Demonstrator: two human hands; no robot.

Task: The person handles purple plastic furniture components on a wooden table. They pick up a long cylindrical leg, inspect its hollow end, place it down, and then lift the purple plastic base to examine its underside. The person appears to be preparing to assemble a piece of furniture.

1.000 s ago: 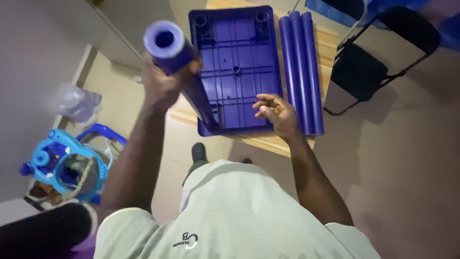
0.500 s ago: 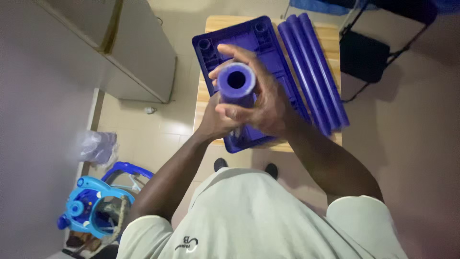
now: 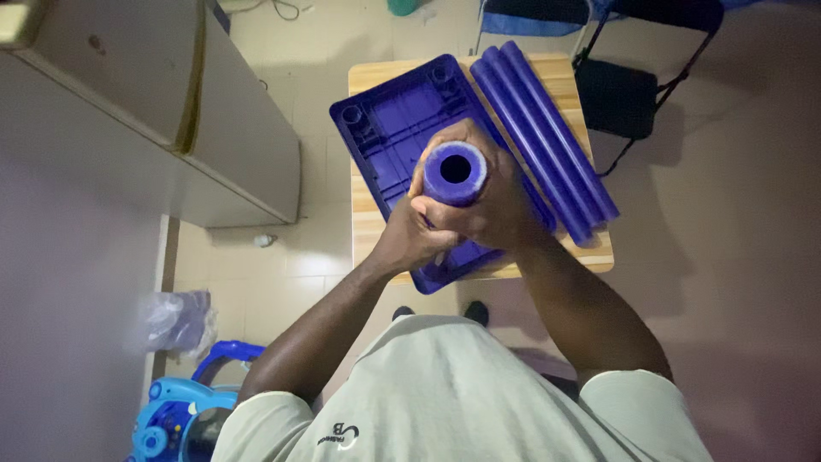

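The purple plastic tube stands on end between my hands, its open round mouth pointing straight up at the head camera, so its long axis runs away from me down toward the worktop; I read that axis as near vertical; the lower end is hidden behind my fingers. My right hand wraps the tube from the 3 o'clock side, fingers curled shut round it; my left hand clasps it from 7 o'clock, pressed against the right; both sit equally close. Directly beneath lies the upturned purple stool seat, a ribbed moulded rectangle with round corner sockets; at 2 o'clock three more purple tubes lie side by side, touching, on the pale wooden worktop. The plastic looks smooth and matte; the tube wall is thick and hollow. A folding chair stands further out at 2 o'clock.
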